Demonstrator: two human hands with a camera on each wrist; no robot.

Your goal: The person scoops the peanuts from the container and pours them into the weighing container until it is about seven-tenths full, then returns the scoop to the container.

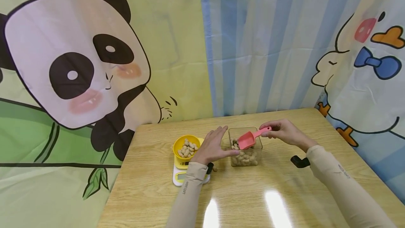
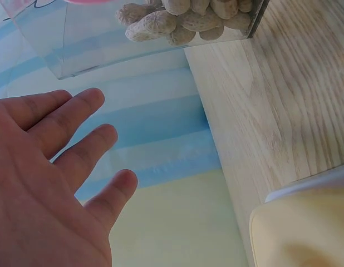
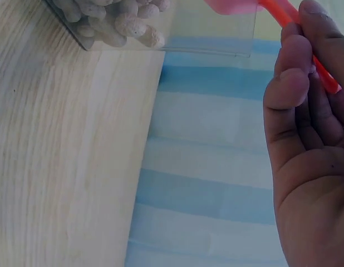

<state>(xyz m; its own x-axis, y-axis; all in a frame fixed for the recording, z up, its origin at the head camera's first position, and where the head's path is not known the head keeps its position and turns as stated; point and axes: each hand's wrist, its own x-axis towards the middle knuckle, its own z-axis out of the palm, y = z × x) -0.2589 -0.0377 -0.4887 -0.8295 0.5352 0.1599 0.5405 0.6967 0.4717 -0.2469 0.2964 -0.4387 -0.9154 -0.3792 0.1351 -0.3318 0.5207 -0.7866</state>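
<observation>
My right hand (image 1: 283, 133) pinches the handle of a pink scoop (image 1: 246, 140), whose bowl sits inside the mouth of a clear box. That clear box (image 1: 233, 157) holds unshelled peanuts (image 1: 248, 158), also seen through its wall in the left wrist view. Between the box and the scale, my left hand (image 1: 213, 146) hovers with fingers spread, apart from the box in the left wrist view. Red handle (image 3: 328, 78) shows between the thumb and fingers in the right wrist view. A yellow bowl (image 1: 175, 143) with several peanuts rests on a kitchen scale (image 1: 175, 178), partly hidden by the left arm.
A loose peanut (image 1: 214, 168) lies on the wooden table (image 1: 152, 185) beside the scale. Dark straps, one with a black piece (image 1: 300, 162), show at the wrists. A cartoon-printed curtain (image 1: 177, 62) hangs behind the table.
</observation>
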